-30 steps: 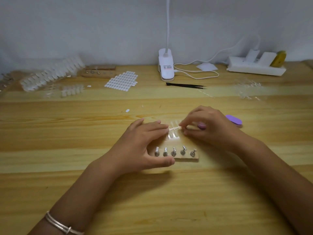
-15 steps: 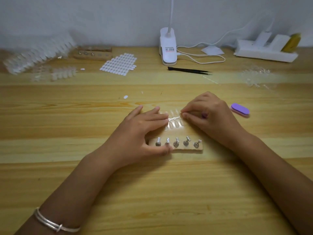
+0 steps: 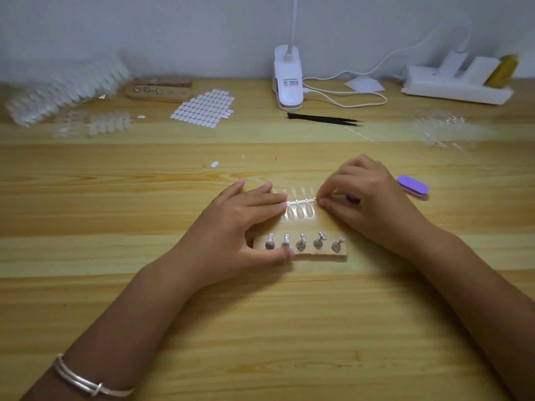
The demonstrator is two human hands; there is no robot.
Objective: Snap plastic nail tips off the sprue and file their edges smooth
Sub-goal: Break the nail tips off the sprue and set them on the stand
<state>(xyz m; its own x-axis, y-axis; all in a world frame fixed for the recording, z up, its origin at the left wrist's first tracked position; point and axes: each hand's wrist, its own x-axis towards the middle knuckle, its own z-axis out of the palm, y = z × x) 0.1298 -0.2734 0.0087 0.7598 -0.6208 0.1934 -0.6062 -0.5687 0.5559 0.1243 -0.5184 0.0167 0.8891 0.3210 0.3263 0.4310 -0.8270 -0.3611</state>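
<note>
1. A person's left hand [image 3: 240,227] lies with its fingers nearly straight. The fingertips press the left end of a clear sprue [image 3: 301,201] of nail tips, and the thumb touches the front of a wooden block [image 3: 307,254].
2. The right hand [image 3: 367,204] pinches the sprue's right end between thumb and forefinger.
3. The sprue sits mid-table between the hands, just behind the block, which carries five small metal stands.
4. A purple nail file [image 3: 412,187] shows just behind the right hand; whether that hand holds it cannot be told.
5. A white clip lamp [image 3: 288,79] bears a label, its print too blurred to read.
6. On the pale, grain-striped wooden table [image 3: 260,328], along the back, lie stacked sprues [image 3: 66,88], a sheet of white oval stickers [image 3: 202,110], black tweezers [image 3: 324,119] and a white power strip [image 3: 454,88].
7. A plain pale wall [image 3: 173,30] stands behind.
</note>
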